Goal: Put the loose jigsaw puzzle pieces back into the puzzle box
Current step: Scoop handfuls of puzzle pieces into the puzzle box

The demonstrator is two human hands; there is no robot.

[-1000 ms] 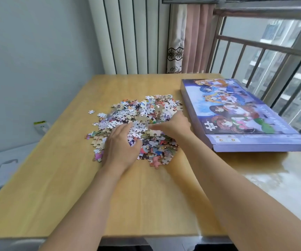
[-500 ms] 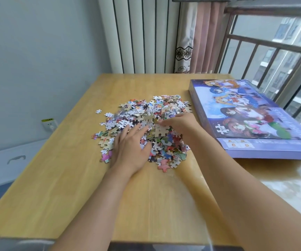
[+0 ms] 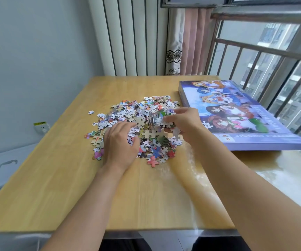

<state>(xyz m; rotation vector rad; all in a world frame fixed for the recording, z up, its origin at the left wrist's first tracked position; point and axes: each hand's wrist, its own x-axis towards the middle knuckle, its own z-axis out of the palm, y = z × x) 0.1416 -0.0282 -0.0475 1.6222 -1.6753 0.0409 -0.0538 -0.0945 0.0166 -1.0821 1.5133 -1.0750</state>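
Note:
A heap of loose jigsaw pieces point(image 3: 137, 116) lies in the middle of the wooden table point(image 3: 146, 196). My left hand point(image 3: 120, 144) rests on the heap's near left side with fingers curled into the pieces. My right hand point(image 3: 184, 124) is raised a little over the heap's right side and grips a clump of pieces, some hanging from the fingers. The purple puzzle box point(image 3: 236, 113), its picture lid shut, lies flat to the right of the heap, close to my right hand.
A lone piece point(image 3: 91, 112) lies left of the heap. Window bars point(image 3: 272, 51) run along the table's right side, behind the box. A curtain point(image 3: 184, 42) and a ribbed wall panel stand behind the table. A wall socket point(image 3: 41, 126) sits low at left.
My right hand has closed round a clump of pieces and lifted it off the heap. My left hand has curled its fingers deeper into the pile. The camera has tilted up slightly.

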